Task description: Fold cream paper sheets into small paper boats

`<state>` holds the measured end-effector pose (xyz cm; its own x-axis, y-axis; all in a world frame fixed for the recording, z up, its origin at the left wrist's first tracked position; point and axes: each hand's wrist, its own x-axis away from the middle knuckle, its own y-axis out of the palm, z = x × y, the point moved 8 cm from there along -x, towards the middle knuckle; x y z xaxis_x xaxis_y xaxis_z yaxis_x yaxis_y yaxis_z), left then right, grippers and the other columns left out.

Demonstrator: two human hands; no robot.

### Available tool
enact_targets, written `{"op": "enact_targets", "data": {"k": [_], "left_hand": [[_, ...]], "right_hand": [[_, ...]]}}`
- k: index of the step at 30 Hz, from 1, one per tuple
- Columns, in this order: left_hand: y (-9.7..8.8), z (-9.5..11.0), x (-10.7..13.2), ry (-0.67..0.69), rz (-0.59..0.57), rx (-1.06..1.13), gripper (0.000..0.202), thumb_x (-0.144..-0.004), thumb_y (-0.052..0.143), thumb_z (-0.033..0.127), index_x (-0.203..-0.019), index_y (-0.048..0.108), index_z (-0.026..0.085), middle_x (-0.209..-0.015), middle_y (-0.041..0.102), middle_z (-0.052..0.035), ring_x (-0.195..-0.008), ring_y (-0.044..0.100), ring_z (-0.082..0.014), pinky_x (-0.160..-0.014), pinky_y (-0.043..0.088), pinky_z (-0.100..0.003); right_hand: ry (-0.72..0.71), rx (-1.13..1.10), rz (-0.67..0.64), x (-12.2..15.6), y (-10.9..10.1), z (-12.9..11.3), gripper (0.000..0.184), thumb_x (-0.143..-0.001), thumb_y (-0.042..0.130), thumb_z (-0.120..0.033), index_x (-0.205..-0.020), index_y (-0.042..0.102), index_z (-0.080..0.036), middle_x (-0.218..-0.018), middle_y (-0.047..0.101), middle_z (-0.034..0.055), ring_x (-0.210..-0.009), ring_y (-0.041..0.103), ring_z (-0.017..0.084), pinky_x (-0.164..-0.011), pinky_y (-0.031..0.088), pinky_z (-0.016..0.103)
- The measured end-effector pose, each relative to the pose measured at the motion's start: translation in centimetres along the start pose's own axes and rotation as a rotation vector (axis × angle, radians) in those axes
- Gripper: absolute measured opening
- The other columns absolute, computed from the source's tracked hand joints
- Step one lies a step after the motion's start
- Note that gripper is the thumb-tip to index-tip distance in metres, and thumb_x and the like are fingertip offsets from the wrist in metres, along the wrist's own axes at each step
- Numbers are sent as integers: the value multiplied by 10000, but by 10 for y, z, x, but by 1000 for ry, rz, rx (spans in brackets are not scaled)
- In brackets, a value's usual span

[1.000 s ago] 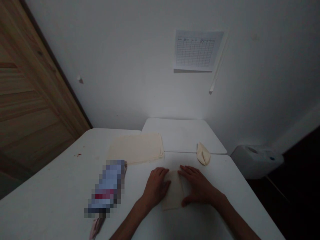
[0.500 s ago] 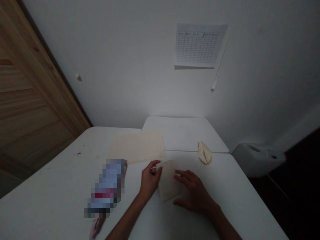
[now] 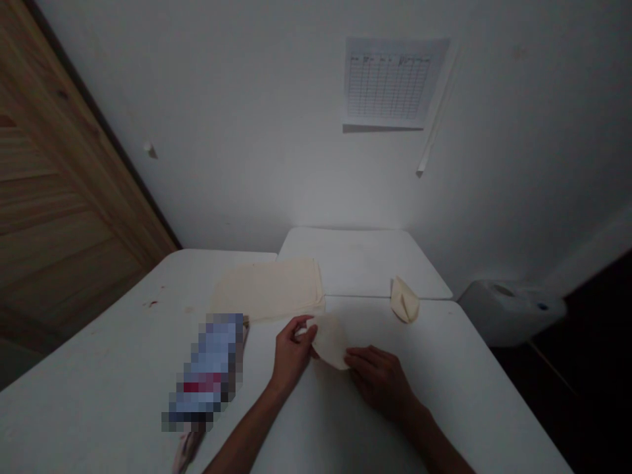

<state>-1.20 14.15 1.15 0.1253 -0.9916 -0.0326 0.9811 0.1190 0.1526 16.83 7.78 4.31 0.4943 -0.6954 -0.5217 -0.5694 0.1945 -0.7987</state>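
On the white table (image 3: 113, 368), my left hand (image 3: 290, 354) pinches the left edge of a small cream cloth (image 3: 330, 339) and lifts it off the surface. The cloth's lower right corner is held by the fingertips of my right hand (image 3: 379, 382), whose fingers curl toward it. Behind them lies a flat stack of cream cloths (image 3: 269, 289). A folded cream cloth (image 3: 404, 299) sits to the right of the stack.
A blurred-out object (image 3: 207, 372) lies on the table left of my left hand. A second white table (image 3: 363, 257) butts against the wall. A paper chart (image 3: 390, 82) hangs on the wall. A wooden door (image 3: 54, 197) stands left; a white bin (image 3: 508, 309) stands right.
Both hands lay flat on the cloth a second ago. Now my left hand has pinched its edge and raised it, and my right hand has slid back to the cloth's lower corner.
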Motion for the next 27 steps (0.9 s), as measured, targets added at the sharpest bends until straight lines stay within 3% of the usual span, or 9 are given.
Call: {"op": "enact_targets", "data": {"k": [4,8,10,12,15,17,19,24,27], "left_hand": [[0,13,5,100,-25,-94,332,-849,567,464,-994,618,169,-889,647,-53,-655,623,-163,-562,527,-279],[-5,37,11,377,98,-475,261,-801,622,394,-969,643,196,-1044,627,-83,-996,578,-251,-859,485,-404],[-5,40,13,436,144,-567,301,-773,644,381,-1011,629,197,-1106,605,-94,-1060,540,-270,-887,455,-420],[-6,34,11,373,139,-550,372,-767,652,390,-1075,600,188,-1040,615,-85,-937,577,-242,-794,478,-372],[-8,21,7,209,116,-420,432,-766,658,421,-1114,575,178,-675,535,32,-584,517,-147,-551,421,-245],[-8,20,7,169,120,-338,424,-749,673,422,-1086,586,179,-566,420,82,-497,446,-115,-488,357,-204],[-6,20,6,155,101,-259,418,-722,689,416,-1057,596,184,-578,444,79,-507,471,-110,-498,377,-197],[1,9,5,54,11,-181,417,-689,695,422,-1022,614,185,-650,580,34,-500,549,-124,-500,457,-224],[4,4,7,21,-36,-201,375,-691,692,401,-985,637,175,-614,587,27,-458,539,-120,-438,427,-207]], "right_hand": [[185,-151,190,2,-11,15,175,-926,479,-214,-974,647,-208,-907,708,51,-767,661,155,-696,533,251],[455,-281,342,8,-20,33,205,-902,541,-321,-768,618,-187,-662,648,11,-503,588,115,-489,479,198],[582,-364,376,13,-20,41,260,-870,586,-378,-695,584,-185,-594,619,3,-478,589,125,-464,472,203],[673,-475,376,17,-15,47,275,-848,608,-416,-707,583,-181,-584,623,7,-500,617,149,-490,497,223],[764,-649,366,20,-5,52,279,-831,621,-448,-825,594,-171,-622,643,16,-541,644,173,-517,527,253],[787,-765,363,19,1,53,319,-820,628,-462,-933,564,-171,-695,664,27,-584,655,183,-526,539,267],[802,-836,372,19,3,53,406,-814,628,-467,-1064,504,-172,-775,680,38,-599,654,182,-521,542,276],[827,-502,424,25,-15,64,520,-816,612,-443,-1222,463,-153,-700,668,13,-496,582,153,-508,510,279],[674,-155,468,22,-36,62,513,-823,601,-396,-1261,462,-168,-1037,669,118,-766,640,211,-655,542,351]]}}
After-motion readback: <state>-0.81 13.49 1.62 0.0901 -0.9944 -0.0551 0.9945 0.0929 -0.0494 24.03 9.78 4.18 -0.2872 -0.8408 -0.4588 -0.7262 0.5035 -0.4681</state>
